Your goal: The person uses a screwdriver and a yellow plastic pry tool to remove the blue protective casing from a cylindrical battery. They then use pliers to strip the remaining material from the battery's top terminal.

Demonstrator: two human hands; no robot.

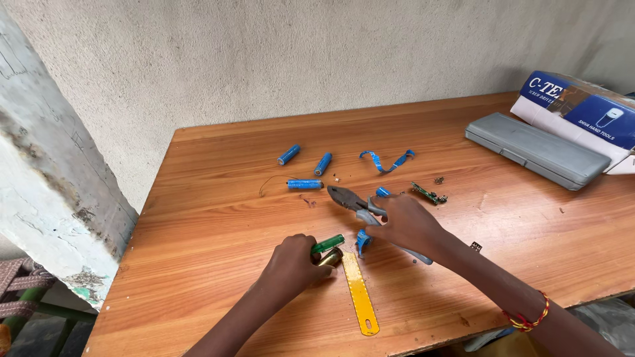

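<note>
My right hand (407, 223) grips the grey handles of a pair of pliers (348, 198), whose jaws point left over the wooden table (218, 218). My left hand (292, 263) is closed on a green-handled tool (329, 244) and a brass-coloured cylinder (331, 258). Between the hands lies a blue scrap (362, 240). A yellow ruler (361, 295) lies just below, pointing toward the front edge.
Three blue cylindrical cells (288, 155) (323, 163) (305, 184) lie farther back, with a torn blue wrapper strip (387, 162) and a small green circuit board (429, 194). A grey tool case (536, 149) and a blue-and-white box (582, 112) sit at the right. A rough wall stands behind.
</note>
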